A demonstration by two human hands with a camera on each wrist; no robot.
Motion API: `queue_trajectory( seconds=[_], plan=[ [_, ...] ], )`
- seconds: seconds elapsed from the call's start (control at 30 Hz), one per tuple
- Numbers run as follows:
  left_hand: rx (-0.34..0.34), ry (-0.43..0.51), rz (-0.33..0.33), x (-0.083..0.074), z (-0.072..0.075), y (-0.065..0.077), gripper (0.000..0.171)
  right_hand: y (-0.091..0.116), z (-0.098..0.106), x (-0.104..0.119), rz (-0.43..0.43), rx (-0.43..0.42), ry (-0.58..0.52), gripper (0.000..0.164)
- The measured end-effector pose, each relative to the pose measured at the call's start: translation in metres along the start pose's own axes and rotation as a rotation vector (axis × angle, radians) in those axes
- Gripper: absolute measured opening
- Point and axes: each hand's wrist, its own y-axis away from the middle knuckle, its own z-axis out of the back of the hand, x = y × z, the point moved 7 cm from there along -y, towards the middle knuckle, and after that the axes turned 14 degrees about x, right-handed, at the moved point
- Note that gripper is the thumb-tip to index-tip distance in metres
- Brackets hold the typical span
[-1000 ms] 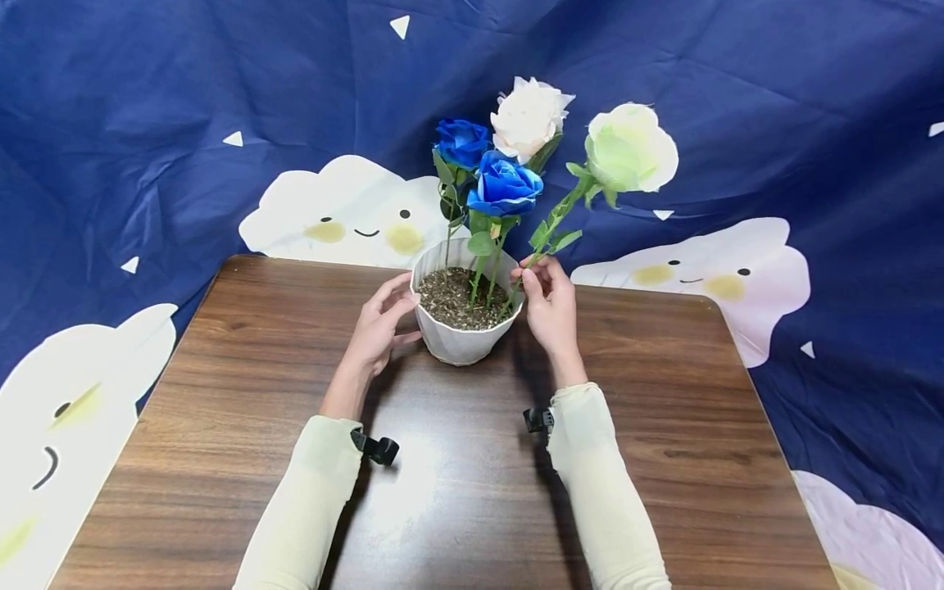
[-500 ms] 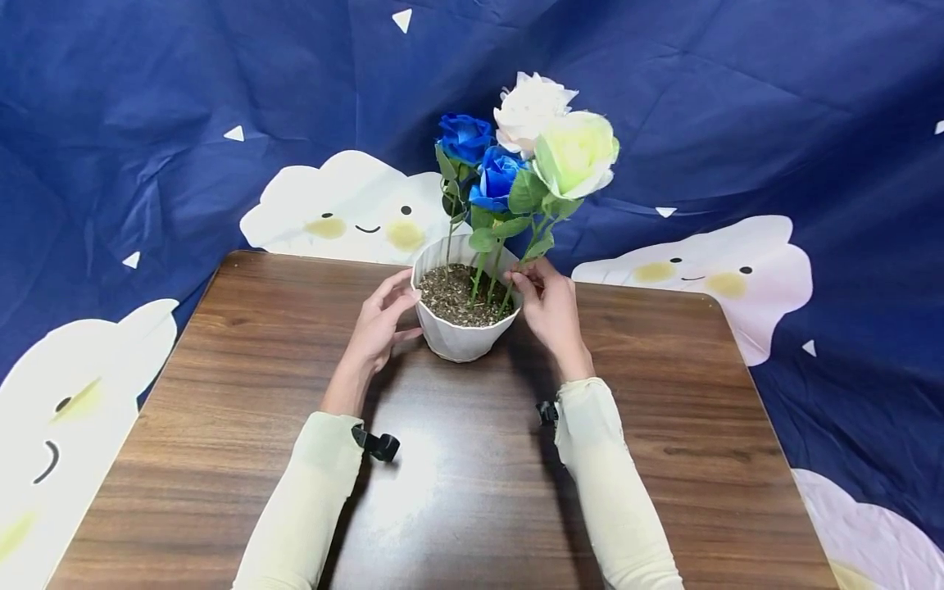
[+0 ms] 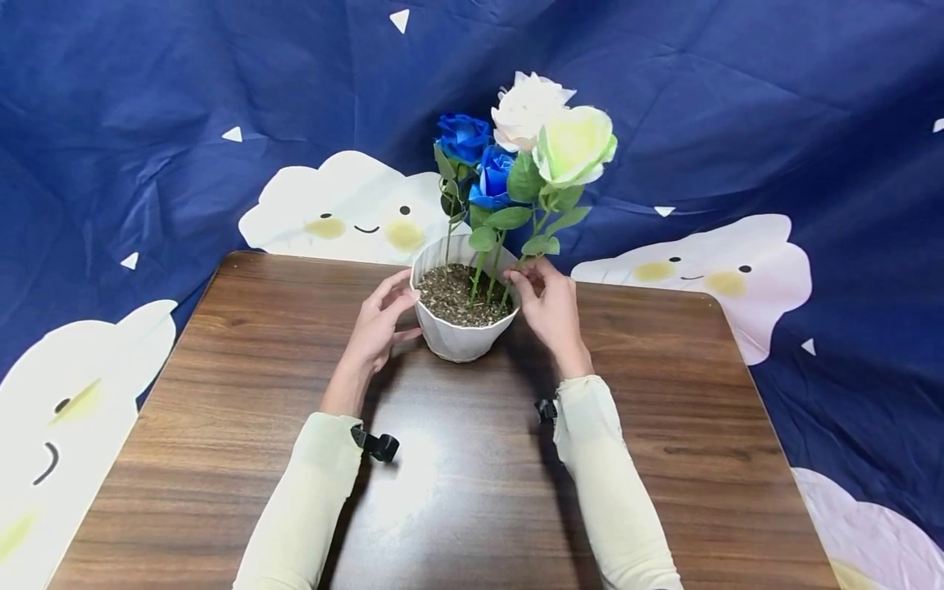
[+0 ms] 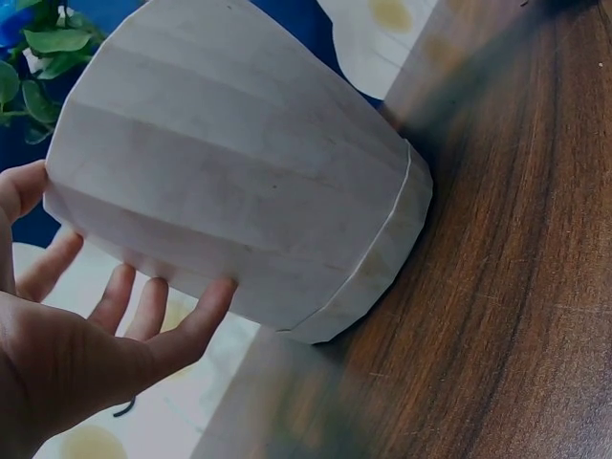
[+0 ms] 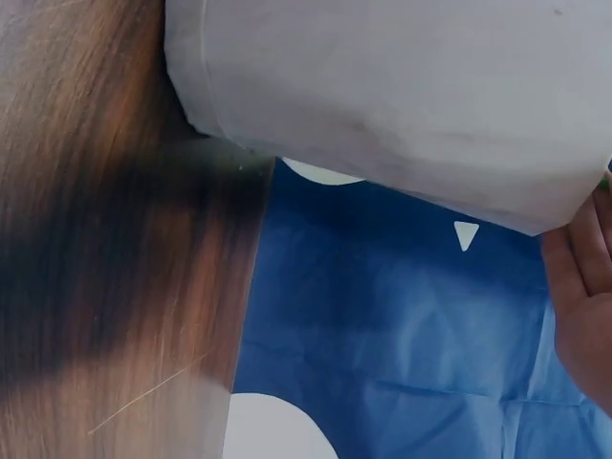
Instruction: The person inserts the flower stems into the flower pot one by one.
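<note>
A white faceted flowerpot (image 3: 463,342) with dark soil (image 3: 451,297) stands near the table's far edge. Two blue roses (image 3: 463,139) and a pale pink-white rose (image 3: 533,111) rise from it. At the right, a green-white rose (image 3: 574,146) stands with its stem down in the soil. My right hand (image 3: 551,307) pinches that stem low, at the pot's right rim; in the right wrist view, the stem is mostly hidden behind the pot. My left hand (image 3: 376,324) holds the pot's left side, thumb at the rim and spread, bent fingers (image 4: 206,311) against the wall.
The brown wooden table (image 3: 457,492) spreads around and in front of the pot. A dark blue cloth (image 3: 737,147) printed with clouds and triangles hangs behind it. Black camera mounts (image 3: 378,445) sit at both wrists.
The green-white rose has swung from a rightward lean to more upright, beside the other flowers. My right hand has shifted slightly lower along its stem. The left hand and pot stay in place.
</note>
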Motion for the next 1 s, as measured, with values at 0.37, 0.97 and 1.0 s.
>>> queue_trajectory(
  seconds=[0.37,0.97,1.0],
  plan=[
    [-0.001,-0.009,-0.005,-0.001,0.002,-0.002,0.048,-0.001,-0.007,-0.005,-0.012,-0.037,0.03,0.008],
    [-0.004,-0.016,-0.002,-0.001,0.0,0.0,0.049,0.004,-0.019,-0.001,0.028,-0.006,0.205,0.006],
    [-0.005,-0.018,-0.002,-0.001,0.0,0.001,0.049,0.003,-0.019,-0.001,0.018,-0.004,0.208,0.006]
  ],
)
